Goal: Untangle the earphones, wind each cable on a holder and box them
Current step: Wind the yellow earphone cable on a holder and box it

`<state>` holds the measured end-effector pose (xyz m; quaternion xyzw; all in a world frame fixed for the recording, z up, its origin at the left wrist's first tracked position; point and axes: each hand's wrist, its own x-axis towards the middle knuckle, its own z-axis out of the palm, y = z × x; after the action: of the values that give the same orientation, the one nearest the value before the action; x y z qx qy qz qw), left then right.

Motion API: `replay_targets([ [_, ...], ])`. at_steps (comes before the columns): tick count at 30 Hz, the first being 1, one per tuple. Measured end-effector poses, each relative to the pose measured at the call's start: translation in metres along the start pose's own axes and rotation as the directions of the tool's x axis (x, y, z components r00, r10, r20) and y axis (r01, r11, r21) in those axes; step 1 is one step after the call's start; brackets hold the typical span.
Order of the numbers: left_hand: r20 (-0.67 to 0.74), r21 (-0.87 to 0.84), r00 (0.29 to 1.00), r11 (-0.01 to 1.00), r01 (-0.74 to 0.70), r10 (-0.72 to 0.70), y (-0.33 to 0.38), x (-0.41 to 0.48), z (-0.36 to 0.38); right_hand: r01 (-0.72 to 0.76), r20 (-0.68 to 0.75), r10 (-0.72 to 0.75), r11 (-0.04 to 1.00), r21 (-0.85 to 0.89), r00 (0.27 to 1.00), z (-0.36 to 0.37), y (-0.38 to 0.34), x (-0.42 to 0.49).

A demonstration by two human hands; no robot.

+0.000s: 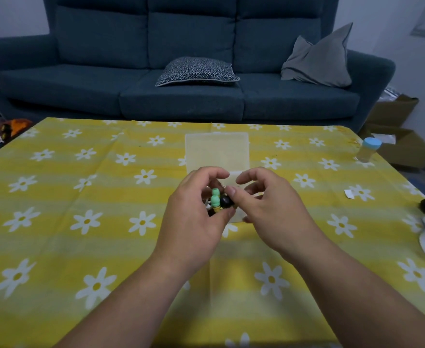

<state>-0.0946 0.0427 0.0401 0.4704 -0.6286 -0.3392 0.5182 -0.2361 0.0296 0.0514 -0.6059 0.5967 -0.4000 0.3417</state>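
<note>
The earphone bundle (216,200), two mint-green buds stacked beside a black piece, stands roughly upright, long axis pointing away from the person. The left hand (194,222) holds it just over the table, fingers and thumb curled round it. The right hand (271,207) touches the black part with its thumb; whether it grips, I cannot tell. Just behind, a clear box (216,151) lies open on the daisy cloth (81,222), its contents hidden
</note>
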Motion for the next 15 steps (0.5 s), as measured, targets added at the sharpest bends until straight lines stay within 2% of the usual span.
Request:
replay_targets([
  [2,-0.027,0.03,0.999,0.999,-0.026,0.027,-0.0012,0.0,0.0016,-0.058,0.074,0.048,0.989,0.139,0.996,0.003,-0.0025,-0.0024],
  [4,-0.05,0.024,0.998,0.999,-0.036,0.038,-0.0021,0.0007,0.0024,-0.067,0.087,0.048,0.97,0.234,0.995,0.0038,-0.0054,-0.0039],
  [11,-0.127,-0.013,0.991,0.999,-0.043,0.041,0.0006,0.0034,0.0008,-0.093,0.103,0.055,0.904,0.418,0.993,0.001,-0.0083,-0.0069],
  [15,-0.121,-0.02,0.992,0.999,-0.036,0.033,0.0001,0.0028,0.0021,-0.179,0.182,0.091,0.807,0.562,0.979,0.0022,-0.0098,-0.0076],
])
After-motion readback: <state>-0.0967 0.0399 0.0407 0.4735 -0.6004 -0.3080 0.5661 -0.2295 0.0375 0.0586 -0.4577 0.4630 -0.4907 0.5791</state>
